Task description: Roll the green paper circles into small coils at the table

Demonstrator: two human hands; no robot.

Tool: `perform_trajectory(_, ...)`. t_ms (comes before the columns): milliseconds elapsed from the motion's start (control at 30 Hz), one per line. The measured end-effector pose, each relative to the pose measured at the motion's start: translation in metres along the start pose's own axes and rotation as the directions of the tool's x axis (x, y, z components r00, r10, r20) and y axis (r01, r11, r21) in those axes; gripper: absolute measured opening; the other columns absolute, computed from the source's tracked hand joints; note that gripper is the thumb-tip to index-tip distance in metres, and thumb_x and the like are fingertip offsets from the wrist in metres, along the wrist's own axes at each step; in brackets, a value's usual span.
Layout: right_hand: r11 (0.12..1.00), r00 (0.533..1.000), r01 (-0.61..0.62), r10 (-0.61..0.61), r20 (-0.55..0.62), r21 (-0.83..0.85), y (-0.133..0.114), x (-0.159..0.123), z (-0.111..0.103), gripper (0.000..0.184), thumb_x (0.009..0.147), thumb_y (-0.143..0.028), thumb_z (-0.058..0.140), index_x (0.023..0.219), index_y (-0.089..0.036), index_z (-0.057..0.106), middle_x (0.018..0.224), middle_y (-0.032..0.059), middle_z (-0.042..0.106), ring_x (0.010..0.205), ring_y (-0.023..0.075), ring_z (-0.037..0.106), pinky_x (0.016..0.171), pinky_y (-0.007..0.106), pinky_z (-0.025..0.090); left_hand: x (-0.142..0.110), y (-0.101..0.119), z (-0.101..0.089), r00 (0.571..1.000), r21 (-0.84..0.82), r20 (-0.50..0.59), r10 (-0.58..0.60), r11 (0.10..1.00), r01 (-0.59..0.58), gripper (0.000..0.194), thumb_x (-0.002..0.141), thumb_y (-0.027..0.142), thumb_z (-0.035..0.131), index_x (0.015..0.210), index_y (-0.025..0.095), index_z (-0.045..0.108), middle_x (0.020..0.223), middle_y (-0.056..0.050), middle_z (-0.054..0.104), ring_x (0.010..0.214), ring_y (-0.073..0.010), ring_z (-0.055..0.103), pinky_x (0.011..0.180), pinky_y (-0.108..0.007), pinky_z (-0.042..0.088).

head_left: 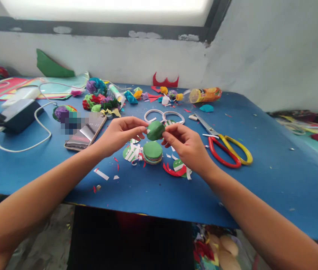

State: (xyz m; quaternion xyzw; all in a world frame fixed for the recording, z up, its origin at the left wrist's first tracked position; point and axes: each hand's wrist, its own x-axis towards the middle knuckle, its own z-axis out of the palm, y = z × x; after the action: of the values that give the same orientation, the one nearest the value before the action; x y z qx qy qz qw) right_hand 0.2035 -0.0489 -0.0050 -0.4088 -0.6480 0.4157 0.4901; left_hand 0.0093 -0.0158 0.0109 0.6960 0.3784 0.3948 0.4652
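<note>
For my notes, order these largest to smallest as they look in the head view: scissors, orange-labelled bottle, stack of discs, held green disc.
1. Scissors
2. Orange-labelled bottle
3. Stack of discs and held green disc, unranked: they look alike, and the held one may be nearer the viewpoint.

Green disc (155,130) partly hidden (right fingers (177,129))

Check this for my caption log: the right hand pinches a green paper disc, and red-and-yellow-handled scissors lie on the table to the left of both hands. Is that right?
Not quite: the head view shows the red-and-yellow-handled scissors on the table to the right of both the left hand and the right hand. The right hand does pinch a green paper disc.
</note>
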Motion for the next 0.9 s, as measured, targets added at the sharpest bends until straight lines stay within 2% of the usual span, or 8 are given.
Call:
perform_trajectory(267, 0.999, 1.000, -0.027, 0.027, 0.011, -0.031, 0.001, -0.001, 0.000, 0.024, 0.078, -0.035, 0.057, 0.085, -0.012, 0.055, 0.073, 0.0009, 0.059, 0.061, 0.0045, 0.055, 0.058, 0.018, 0.046, 0.000, 0.002, 0.003, 0.999, -0.095, -0.018, -0.030, 0.995, 0.028, 0.019, 0.066, 0.025, 0.069, 0.081, 0.014, 0.064, 0.069, -0.002, 0.065, 0.056, -0.0040, 0.058, 0.054, -0.014, 0.051)
perform_trajectory(433, 0.987, 0.996, -0.077, 0.071, 0.047, 0.141, 0.001, 0.002, -0.004, 0.021, 0.081, -0.032, 0.047, 0.088, -0.014, 0.056, 0.081, 0.0021, 0.059, 0.070, 0.0068, 0.058, 0.064, 0.020, 0.048, -0.001, 0.001, 0.002, 0.999, -0.072, -0.033, -0.008, 0.997, 0.005, 0.015, 0.067, 0.022, 0.067, 0.079, 0.013, 0.064, 0.072, -0.002, 0.065, 0.058, -0.0044, 0.057, 0.052, -0.013, 0.049)
perform_trajectory(533, 0.986, 0.990, -0.101, 0.087, 0.110, 0.131, -0.002, 0.002, -0.004, 0.027, 0.081, -0.038, 0.049, 0.089, -0.014, 0.059, 0.084, 0.0031, 0.061, 0.073, 0.0071, 0.058, 0.068, 0.021, 0.048, -0.004, 0.003, 0.004, 1.000, -0.051, 0.013, 0.017, 0.999, -0.016, 0.012, 0.070, 0.021, 0.064, 0.080, 0.014, 0.064, 0.072, -0.002, 0.065, 0.060, -0.0051, 0.059, 0.053, -0.013, 0.050)
perform_trajectory(700, 0.996, 0.980, -0.078, 0.067, 0.189, 0.050, -0.007, -0.005, 0.005, 0.022, 0.078, -0.034, 0.057, 0.086, -0.014, 0.059, 0.077, 0.0012, 0.062, 0.067, 0.0051, 0.055, 0.061, 0.017, 0.046, -0.013, 0.010, 0.010, 0.992, 0.102, 0.104, 0.068, 0.992, -0.078, 0.015, 0.073, 0.024, 0.062, 0.082, 0.012, 0.064, 0.071, -0.004, 0.064, 0.061, -0.0062, 0.058, 0.054, -0.014, 0.049)
perform_trajectory(900, 0.999, 0.990, 0.012, -0.007, 0.138, -0.034, -0.007, -0.012, 0.010, 0.019, 0.079, -0.030, 0.055, 0.088, -0.014, 0.059, 0.077, 0.0007, 0.062, 0.068, 0.0051, 0.055, 0.063, 0.018, 0.045, -0.017, 0.011, 0.012, 0.968, 0.246, 0.007, 0.249, 0.938, -0.243, 0.013, 0.072, 0.024, 0.063, 0.079, 0.013, 0.061, 0.072, -0.001, 0.063, 0.063, -0.0053, 0.057, 0.061, -0.016, 0.050)
